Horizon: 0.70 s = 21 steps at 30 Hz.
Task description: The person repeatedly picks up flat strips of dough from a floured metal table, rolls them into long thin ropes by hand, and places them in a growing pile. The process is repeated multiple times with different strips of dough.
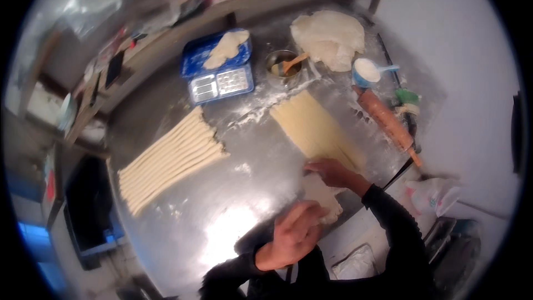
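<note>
- Strips [172, 161] lie by the worktop's [252, 172] left edge.
- Left hand [294, 233]: fingers bent at the dough; can't tell if gripping.
- Dough [321, 191] lies between both hands, at the near edge; apparently being worked, calling for light, even handling.
- Right hand [333, 174]: fingers over its far end, grip unclear.

Dough [311, 125], rolling pin [384, 118] on metal table [252, 158]

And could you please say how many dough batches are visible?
5: the ridged pale strips at left, a yellowish rectangular sheet centrally, a white heap at top, an irregular piece on the blue scale, and a flat piece by the left hand and right hand, possibly hiding more.
</note>
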Motion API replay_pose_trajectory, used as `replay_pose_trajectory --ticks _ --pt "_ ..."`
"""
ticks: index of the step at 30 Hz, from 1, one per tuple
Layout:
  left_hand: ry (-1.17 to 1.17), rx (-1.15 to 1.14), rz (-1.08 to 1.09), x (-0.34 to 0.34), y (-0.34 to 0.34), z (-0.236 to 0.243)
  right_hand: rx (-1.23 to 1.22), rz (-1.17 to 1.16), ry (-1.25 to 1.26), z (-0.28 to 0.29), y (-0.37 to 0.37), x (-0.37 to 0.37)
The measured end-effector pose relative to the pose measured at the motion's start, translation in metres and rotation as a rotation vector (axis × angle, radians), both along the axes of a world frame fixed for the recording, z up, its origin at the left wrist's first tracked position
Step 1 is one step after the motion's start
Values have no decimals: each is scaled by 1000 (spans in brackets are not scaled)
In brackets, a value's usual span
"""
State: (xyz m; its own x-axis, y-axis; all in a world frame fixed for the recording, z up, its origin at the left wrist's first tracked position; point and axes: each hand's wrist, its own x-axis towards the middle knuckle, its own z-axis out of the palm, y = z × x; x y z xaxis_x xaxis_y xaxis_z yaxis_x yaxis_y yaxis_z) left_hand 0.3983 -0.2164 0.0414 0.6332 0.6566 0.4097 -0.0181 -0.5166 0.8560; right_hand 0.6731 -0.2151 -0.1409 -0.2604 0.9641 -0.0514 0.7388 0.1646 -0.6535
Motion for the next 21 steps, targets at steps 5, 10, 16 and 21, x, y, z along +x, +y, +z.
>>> replay_pose_trajectory --ticks 5,10,16,21 --pt "-62 -70 227 -58 22 20 -259 46 166 -30 -12 -26" --pt "-216 -647 538 -175 45 -45 -607 99 191 13 -12 -79" --pt "-172 -944 704 -326 12 -147 -703 209 209 3 -2 -189" --pt "-211 -1011 806 -430 -39 -165 -612 295 153 -10 -7 -275"
